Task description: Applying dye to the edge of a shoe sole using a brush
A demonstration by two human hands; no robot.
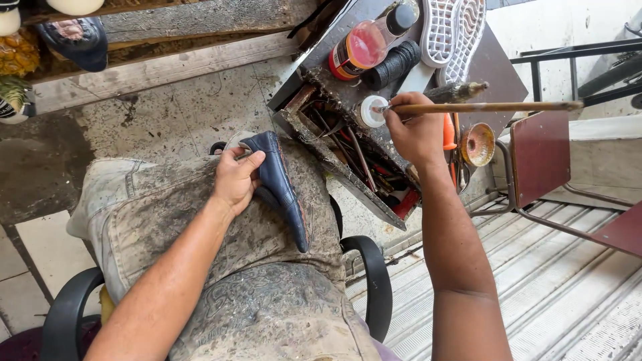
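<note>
Far out beyond the left hand, at the upper left, dark shoes (79, 41) sit on a rough wooden plank (167, 67). The left hand (235, 179) rests on the person's lap, over stained, worn jeans (200, 227), with its fingers curled around the edge of a dark blue leather shoe (281, 184), gripping it; the shoe lies on the thigh just right of that hand, toe end pointing up and away and its length running down toward the knee side. Below the hands, the black armrests of a chair (374, 281) curve on either side of the legs. Between the two hands, ahead of the shoe, stands an open, grimy tool box (334, 144) crowded with tools. The right hand (414, 130) is closed on a long wooden-handled brush (488, 106), whose tip touches a small white pot (370, 111) at the left of that hand. Above the right hand lie a red-filled plastic bottle (364, 45), a spool of black thread (394, 65) and a pair of white shoe soles (453, 30). Just right of the right hand is a small round brass-coloured dish (478, 144), and further right stands a dark red metal chair (542, 157).
</note>
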